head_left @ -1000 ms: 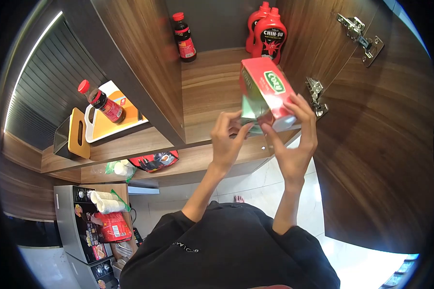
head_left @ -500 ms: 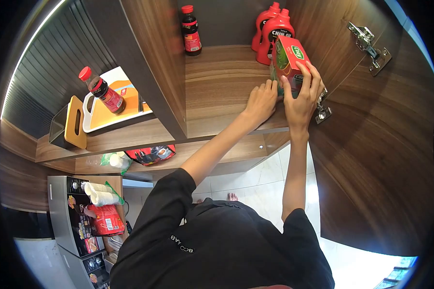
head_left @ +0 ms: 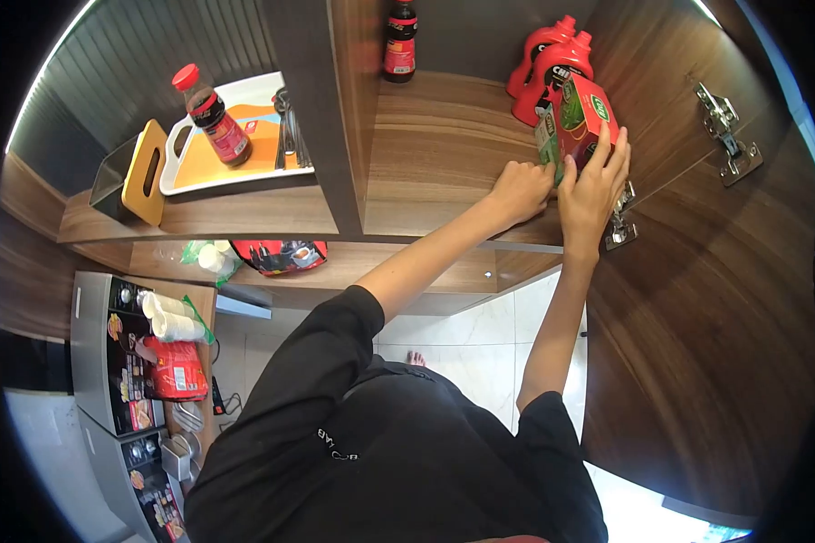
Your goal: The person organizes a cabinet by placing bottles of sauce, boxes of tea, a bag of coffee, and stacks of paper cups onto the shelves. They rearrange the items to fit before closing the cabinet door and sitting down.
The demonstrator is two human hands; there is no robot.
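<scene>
A red and green Cozy box (head_left: pixel 585 113) stands on the wooden cabinet shelf (head_left: pixel 439 136), close to the right wall. Two red Chin-Su bottles (head_left: pixel 552 72) are behind it. My right hand (head_left: pixel 596 185) grips the red box from the front and right. A smaller green and white box (head_left: pixel 547 136) shows at its left side. Beside that, my left hand (head_left: pixel 522 192) has its fingers curled in at the box's lower left; what they hold, if anything, is hidden.
A dark sauce bottle (head_left: pixel 400 41) stands at the shelf's back left. Left of the divider (head_left: pixel 312 109), a white tray (head_left: pixel 177 172) bears another bottle and cutlery. The open door (head_left: pixel 697 344) with metal hinges fills the right side.
The view has shifted, so the shelf items sit higher and farther right. The small green and white box shows more at the red box's left. Both hands stay at the boxes.
</scene>
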